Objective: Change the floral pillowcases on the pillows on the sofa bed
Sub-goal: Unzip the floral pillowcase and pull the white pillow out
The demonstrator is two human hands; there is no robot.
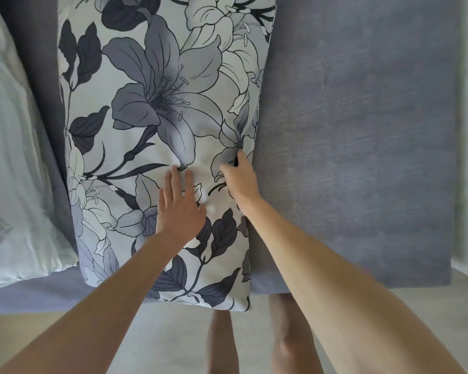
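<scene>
The pillow (157, 125) lies lengthwise on the grey sofa bed (357, 147), its near end hanging just over the front edge. Its case is pale with large grey lilies and dark leaves, fairly smooth, puckered where I touch it. My left hand (177, 209) lies flat on it, fingers straight and spread. My right hand (239, 182) is at the pillow's right edge, fingers curled and pinching a fold of the case. 1 white pillow (14, 163) lies to the left.
</scene>
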